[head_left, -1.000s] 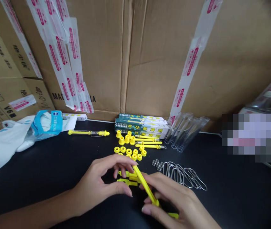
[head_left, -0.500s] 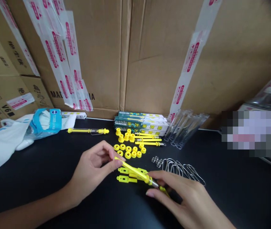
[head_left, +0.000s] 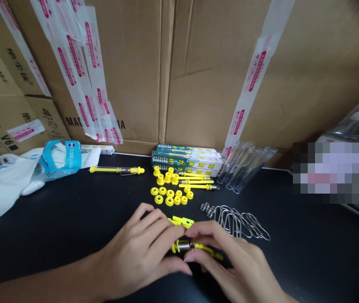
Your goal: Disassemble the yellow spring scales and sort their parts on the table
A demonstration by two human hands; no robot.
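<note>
Black tabletop (head_left: 56,206) offers passage leftward; wire clips (head_left: 236,221) seemingly crowd the right hand (head_left: 236,265).

**Field note: the person's own hands and arm, bare, at the near edge**

The left hand (head_left: 136,256) and right hand (head_left: 230,263) are showing slim fingers and rounded fingernails (head_left: 188,272); the bare left forearm (head_left: 40,283) is extending out past the near left edge.

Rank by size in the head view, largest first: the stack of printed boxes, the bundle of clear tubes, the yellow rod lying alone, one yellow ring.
1. Stack of printed boxes and bundle of clear tubes: they look about alike, so I can't rank them.
2. Yellow rod.
3. Yellow ring.
</note>
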